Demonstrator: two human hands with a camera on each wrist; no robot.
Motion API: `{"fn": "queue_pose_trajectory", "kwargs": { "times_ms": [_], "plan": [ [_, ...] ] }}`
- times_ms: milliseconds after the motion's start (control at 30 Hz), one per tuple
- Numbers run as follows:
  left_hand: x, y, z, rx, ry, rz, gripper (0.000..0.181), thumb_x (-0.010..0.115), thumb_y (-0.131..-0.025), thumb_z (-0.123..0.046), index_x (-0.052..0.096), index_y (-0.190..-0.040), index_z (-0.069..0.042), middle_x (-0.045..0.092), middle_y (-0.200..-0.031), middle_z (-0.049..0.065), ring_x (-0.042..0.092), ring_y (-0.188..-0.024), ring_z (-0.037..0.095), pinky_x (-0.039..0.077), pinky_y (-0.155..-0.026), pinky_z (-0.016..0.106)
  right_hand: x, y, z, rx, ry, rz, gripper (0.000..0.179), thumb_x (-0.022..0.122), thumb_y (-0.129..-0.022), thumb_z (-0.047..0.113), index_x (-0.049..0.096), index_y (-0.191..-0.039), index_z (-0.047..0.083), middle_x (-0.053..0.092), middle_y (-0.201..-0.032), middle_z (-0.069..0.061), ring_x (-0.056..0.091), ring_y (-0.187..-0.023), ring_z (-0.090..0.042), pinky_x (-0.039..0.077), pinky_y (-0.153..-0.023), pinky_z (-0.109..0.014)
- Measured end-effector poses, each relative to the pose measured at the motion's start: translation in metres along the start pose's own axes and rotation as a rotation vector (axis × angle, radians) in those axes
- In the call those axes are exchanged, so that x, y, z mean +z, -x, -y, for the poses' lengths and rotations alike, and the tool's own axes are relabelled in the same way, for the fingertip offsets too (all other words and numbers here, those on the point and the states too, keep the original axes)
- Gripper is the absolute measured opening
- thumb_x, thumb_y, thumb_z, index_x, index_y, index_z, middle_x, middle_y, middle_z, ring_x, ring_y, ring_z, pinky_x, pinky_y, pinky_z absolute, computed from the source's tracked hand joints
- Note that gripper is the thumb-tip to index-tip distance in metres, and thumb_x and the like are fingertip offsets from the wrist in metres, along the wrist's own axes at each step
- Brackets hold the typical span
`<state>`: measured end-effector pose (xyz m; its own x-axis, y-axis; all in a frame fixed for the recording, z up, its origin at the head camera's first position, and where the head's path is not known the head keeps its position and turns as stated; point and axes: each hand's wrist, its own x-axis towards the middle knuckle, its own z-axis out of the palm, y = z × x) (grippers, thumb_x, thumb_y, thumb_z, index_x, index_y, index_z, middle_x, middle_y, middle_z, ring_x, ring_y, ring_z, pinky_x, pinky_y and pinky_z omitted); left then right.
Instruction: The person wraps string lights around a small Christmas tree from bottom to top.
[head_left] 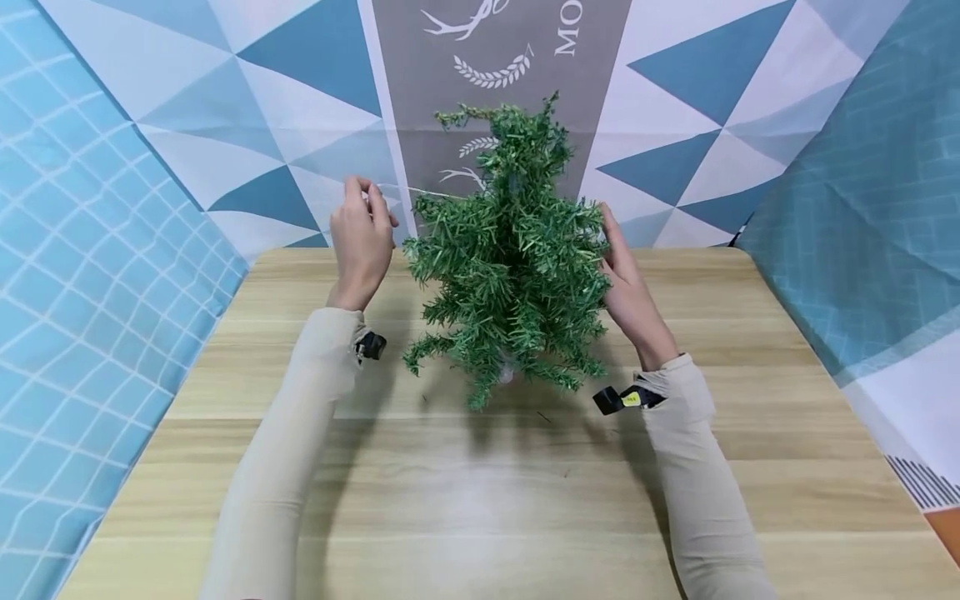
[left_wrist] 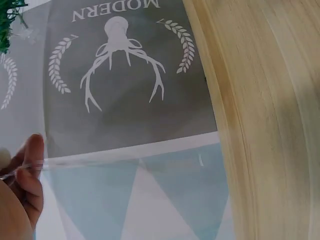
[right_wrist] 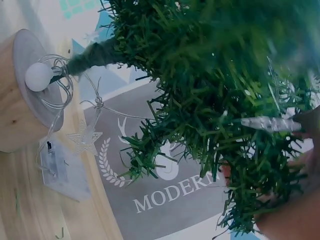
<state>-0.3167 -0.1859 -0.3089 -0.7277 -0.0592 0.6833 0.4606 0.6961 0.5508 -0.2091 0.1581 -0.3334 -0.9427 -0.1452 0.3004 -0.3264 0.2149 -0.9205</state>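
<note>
A small green artificial Christmas tree point(head_left: 510, 275) stands upright on the table between both hands. Off its left side, my left hand point(head_left: 362, 237) pinches a thin clear string-light wire point(head_left: 435, 194) that runs into the upper branches. In the left wrist view, the bent fingers point(left_wrist: 32, 182) have the wire between them. My right hand point(head_left: 630, 287) holds the tree's right side, its fingertips partly hidden by needles. A clear pointed light cover point(right_wrist: 270, 123) pokes out near that hand. Lower down, a clear star point(right_wrist: 84, 139) hangs from the wire.
The tree's round wooden base point(right_wrist: 15, 90) has a white ball point(right_wrist: 39, 76) and coiled wire on it. Beside it lies a clear flat box point(right_wrist: 62, 172). Fallen needles dot the wooden table point(head_left: 480, 517). Patterned cloth point(head_left: 300, 100) hangs behind and along both sides.
</note>
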Motion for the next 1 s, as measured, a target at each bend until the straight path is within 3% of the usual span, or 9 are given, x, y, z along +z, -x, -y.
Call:
{"fn": "queue_pose_trajectory", "kwargs": {
  "times_ms": [100,167,267,333,467,633,733,867,1000],
  "plan": [
    [0.0,0.0,0.007,-0.038,-0.087,0.159,0.034,0.033,-0.108,-0.024,0.057,-0.102,-0.001,0.066,-0.07,0.009,0.059,-0.05,0.019,0.042,-0.044,0.029,-0.002,0.002,-0.002,0.069,0.076,0.043,0.055,0.034,-0.103,0.007,0.021,-0.157,0.003,0.019,-0.161,-0.018,0.024,-0.145,-0.032,0.025,-0.116,-0.048],
    [-0.002,0.007,0.016,-0.065,-0.121,0.277,0.031,0.035,-0.106,-0.019,0.059,-0.1,0.001,0.064,-0.072,0.011,0.059,-0.053,0.021,0.044,-0.047,0.033,-0.004,0.004,-0.006,0.113,0.119,0.083,0.044,0.037,-0.102,0.006,0.037,-0.144,-0.008,0.036,-0.146,-0.026,0.039,-0.131,-0.034,0.035,-0.105,-0.044],
    [-0.013,0.025,0.031,-0.133,-0.111,0.387,0.029,0.036,-0.105,-0.016,0.06,-0.101,0.001,0.058,-0.071,0.01,0.052,-0.052,0.021,0.041,-0.047,0.035,-0.005,0.004,-0.008,0.121,0.146,0.103,0.028,0.04,-0.1,0.002,0.052,-0.121,-0.012,0.05,-0.119,-0.023,0.047,-0.108,-0.027,0.04,-0.09,-0.035],
    [-0.026,0.04,0.037,-0.172,-0.097,0.389,0.03,0.037,-0.104,-0.016,0.061,-0.102,0.001,0.055,-0.066,0.01,0.046,-0.048,0.02,0.037,-0.045,0.034,-0.004,0.003,-0.009,0.102,0.123,0.078,0.019,0.046,-0.102,0.008,0.056,-0.105,-0.008,0.053,-0.099,-0.014,0.05,-0.087,-0.019,0.042,-0.075,-0.029],
    [-0.055,0.062,0.035,-0.219,-0.036,0.362,0.03,0.04,-0.104,-0.02,0.063,-0.1,-0.001,0.059,-0.062,0.009,0.046,-0.042,0.017,0.035,-0.041,0.032,-0.004,0.001,-0.008,0.068,0.048,0.004,0.023,0.049,-0.104,0.017,0.058,-0.09,0.001,0.05,-0.077,-0.004,0.045,-0.057,-0.012,0.042,-0.053,-0.026],
    [-0.093,0.071,0.012,-0.262,0.152,0.42,0.03,0.045,-0.104,-0.027,0.064,-0.099,-0.005,0.059,-0.057,0.01,0.046,-0.04,0.014,0.031,-0.039,0.028,-0.007,0.003,-0.004,0.031,-0.009,-0.055,0.025,0.051,-0.104,0.018,0.06,-0.083,0.008,0.048,-0.07,0.0,0.04,-0.051,-0.011,0.039,-0.048,-0.027],
    [-0.108,0.07,-0.007,-0.279,0.294,0.437,0.028,0.049,-0.104,-0.027,0.064,-0.101,-0.005,0.058,-0.056,0.01,0.041,-0.038,0.016,0.029,-0.037,0.028,-0.007,0.004,-0.002,-0.002,0.044,-0.101,0.022,0.056,-0.101,0.013,0.059,-0.08,0.006,0.049,-0.068,0.001,0.042,-0.055,-0.012,0.038,-0.051,-0.026],
    [-0.113,0.072,-0.025,-0.282,0.414,0.444,0.027,0.053,-0.104,-0.026,0.064,-0.102,-0.002,0.06,-0.059,0.012,0.039,-0.035,0.016,0.03,-0.034,0.027,-0.002,0.003,0.004,-0.026,0.13,-0.193,0.015,0.062,-0.097,0.01,0.066,-0.09,-0.002,0.058,-0.075,0.006,0.052,-0.068,-0.011,0.043,-0.061,-0.023],
    [-0.1,0.076,-0.023,-0.266,0.374,0.474,0.027,0.051,-0.105,-0.026,0.064,-0.104,-0.003,0.063,-0.063,0.013,0.044,-0.036,0.019,0.036,-0.035,0.027,0.007,0.002,0.008,-0.016,0.143,-0.324,0.024,0.057,-0.096,0.002,0.069,-0.115,-0.005,0.058,-0.084,0.007,0.053,-0.076,-0.01,0.043,-0.071,-0.022]
  ]
}}
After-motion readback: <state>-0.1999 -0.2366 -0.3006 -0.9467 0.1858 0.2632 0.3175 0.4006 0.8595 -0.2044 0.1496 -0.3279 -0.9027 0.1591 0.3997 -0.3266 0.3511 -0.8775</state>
